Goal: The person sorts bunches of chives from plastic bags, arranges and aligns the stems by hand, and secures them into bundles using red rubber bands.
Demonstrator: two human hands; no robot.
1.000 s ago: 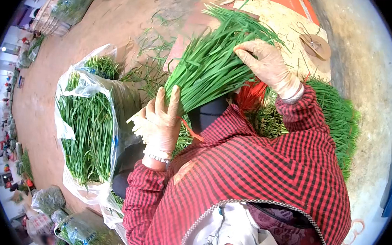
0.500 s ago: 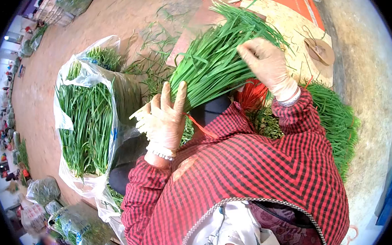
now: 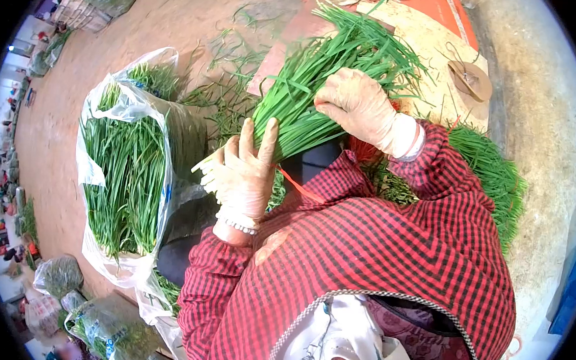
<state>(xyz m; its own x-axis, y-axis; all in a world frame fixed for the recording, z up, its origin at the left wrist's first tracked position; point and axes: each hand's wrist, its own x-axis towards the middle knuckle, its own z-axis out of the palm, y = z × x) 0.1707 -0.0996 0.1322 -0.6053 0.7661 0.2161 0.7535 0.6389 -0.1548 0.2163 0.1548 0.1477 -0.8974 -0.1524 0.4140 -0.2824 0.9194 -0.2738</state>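
In gloves, my left hand (image 3: 245,174) grips a large bunch of garlic chives (image 3: 306,92) near its pale stem ends, with the index and middle fingers stretched along it. The green leaves fan out to the upper right. My right hand (image 3: 365,112), also gloved, is closed in a pinch over the near side of the leaves; what its fingertips hold is hidden. A thin red tie (image 3: 301,186) hangs beside my left wrist. Below my right wrist, a cluster of red ties (image 3: 363,150) lies partly covered.
On the left stands an open plastic bag (image 3: 87,224) packed with upright chives. More chives (image 3: 493,173) lie at my right. A board (image 3: 434,47) ahead carries a round tan disc (image 3: 471,80). Loose leaves (image 3: 233,58) litter the floor, and filled bags (image 3: 111,327) stand lower left.
My right hand has moved left and slightly down, from the outer leaves toward the middle of the bunch, and its fingers have curled closer. My left hand keeps its grip almost unmoved.
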